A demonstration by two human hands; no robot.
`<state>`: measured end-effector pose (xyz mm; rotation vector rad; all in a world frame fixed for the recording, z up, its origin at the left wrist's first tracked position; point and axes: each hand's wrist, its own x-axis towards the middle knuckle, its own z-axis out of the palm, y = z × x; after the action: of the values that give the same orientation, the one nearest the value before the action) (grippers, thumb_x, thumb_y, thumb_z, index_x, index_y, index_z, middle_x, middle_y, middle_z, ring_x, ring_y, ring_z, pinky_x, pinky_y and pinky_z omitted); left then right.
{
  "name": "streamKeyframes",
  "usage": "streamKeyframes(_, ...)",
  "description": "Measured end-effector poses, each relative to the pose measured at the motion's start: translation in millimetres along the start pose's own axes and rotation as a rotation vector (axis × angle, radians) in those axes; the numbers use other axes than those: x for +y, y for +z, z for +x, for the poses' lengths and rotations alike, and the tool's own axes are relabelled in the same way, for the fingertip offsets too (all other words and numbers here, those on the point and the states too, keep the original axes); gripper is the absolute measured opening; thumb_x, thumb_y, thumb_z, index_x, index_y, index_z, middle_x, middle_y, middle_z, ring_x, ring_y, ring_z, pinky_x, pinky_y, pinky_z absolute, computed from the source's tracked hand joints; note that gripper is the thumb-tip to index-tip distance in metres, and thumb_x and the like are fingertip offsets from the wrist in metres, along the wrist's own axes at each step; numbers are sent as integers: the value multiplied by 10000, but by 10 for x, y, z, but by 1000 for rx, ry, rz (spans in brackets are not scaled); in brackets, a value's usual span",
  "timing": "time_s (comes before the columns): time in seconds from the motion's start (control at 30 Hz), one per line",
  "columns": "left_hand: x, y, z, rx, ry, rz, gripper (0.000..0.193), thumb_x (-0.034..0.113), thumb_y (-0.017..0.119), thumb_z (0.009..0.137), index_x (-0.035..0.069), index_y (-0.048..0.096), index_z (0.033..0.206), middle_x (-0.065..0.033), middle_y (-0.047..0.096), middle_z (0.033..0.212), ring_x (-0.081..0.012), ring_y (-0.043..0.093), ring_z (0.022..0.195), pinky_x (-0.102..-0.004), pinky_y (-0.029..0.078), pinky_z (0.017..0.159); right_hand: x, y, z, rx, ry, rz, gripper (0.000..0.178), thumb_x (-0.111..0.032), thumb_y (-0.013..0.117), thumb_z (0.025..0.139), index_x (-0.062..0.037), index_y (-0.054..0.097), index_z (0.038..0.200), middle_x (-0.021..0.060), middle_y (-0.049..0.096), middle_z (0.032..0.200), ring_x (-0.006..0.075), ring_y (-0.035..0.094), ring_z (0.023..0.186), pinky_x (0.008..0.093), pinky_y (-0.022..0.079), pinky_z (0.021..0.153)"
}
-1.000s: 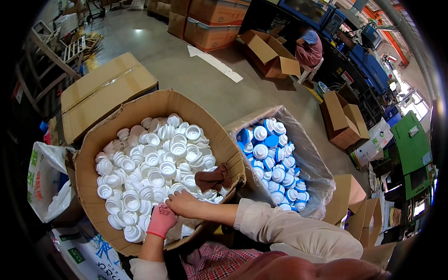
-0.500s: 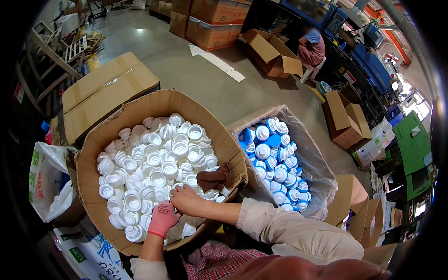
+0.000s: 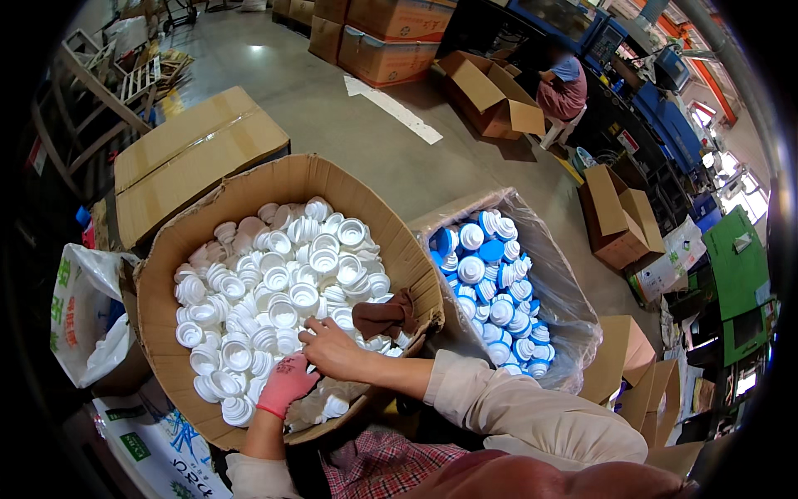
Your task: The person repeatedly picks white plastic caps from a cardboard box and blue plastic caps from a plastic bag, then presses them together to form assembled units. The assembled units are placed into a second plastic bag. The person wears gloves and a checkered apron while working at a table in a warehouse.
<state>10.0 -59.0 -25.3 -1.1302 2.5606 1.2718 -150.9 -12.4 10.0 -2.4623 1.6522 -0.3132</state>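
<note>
– White plastic caps (image 3: 303,295), round and stepped, heap inside a corrugated cardboard box (image 3: 332,181). Hands?
– Left hand (image 3: 288,383), in a pink glove (image 3: 283,392), half curled; right hand (image 3: 334,349), bare, fingers bent. They meet above the caps; cannot tell whether either grips one.
– Versus half a second ago?
– Both stay together near the brown cloth (image 3: 382,316).

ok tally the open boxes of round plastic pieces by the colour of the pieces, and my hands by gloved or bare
Brown cardboard box of white round plastic pieces: 1
Clear-plastic-lined box of blue-and-white round plastic pieces: 1
Pink-gloved left hand: 1
Bare right hand: 1
Total: 4
</note>
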Motion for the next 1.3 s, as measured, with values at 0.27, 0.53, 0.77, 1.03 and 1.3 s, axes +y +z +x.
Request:
streamKeyframes(0.27,158,-218,-72,-22,80,-84,397,323,609,868,31,616,1137,-211,633,1115,-384,589,1050,-437,471,888,77,-156,-6,-16,37,104,135,-182,656,732,-78,717,793,58,617,1098,311,472,1159,448,403,873)
streamKeyframes(0.53,101,-173,-43,18,91,-74,390,313,618,864,41,612,1144,-195,621,1109,-377,579,1052,-435,466,901,144,-67,-6,-23,84,145,114,-174,658,748,-88,708,804,61,612,1108,311,484,1143,443,415,861)
streamKeyframes(0.77,44,-128,-31,45,78,2,394,337,618,865,46,617,1131,-178,630,1076,-371,595,1018,-436,479,877,128,-12,-13,16,66,120,108,-171,662,740,-74,689,779,67,598,1045,297,493,1095,431,417,832)
streamKeyframes(1.03,22,-131,-27,93,-24,79,400,350,634,857,50,625,1121,-170,638,1077,-356,610,1001,-428,489,862,182,51,-31,2,77,58,142,-141,657,732,-39,652,830,96,584,1048,303,494,1094,427,420,834)
streamKeyframes(1.3,-30,-96,-4,30,51,12,385,314,649,843,-5,627,1058,-202,640,1043,-381,604,996,-435,486,850,132,25,-15,53,1,83,148,-163,666,722,-53,646,820,86,577,1041,296,495,1081,418,423,839)
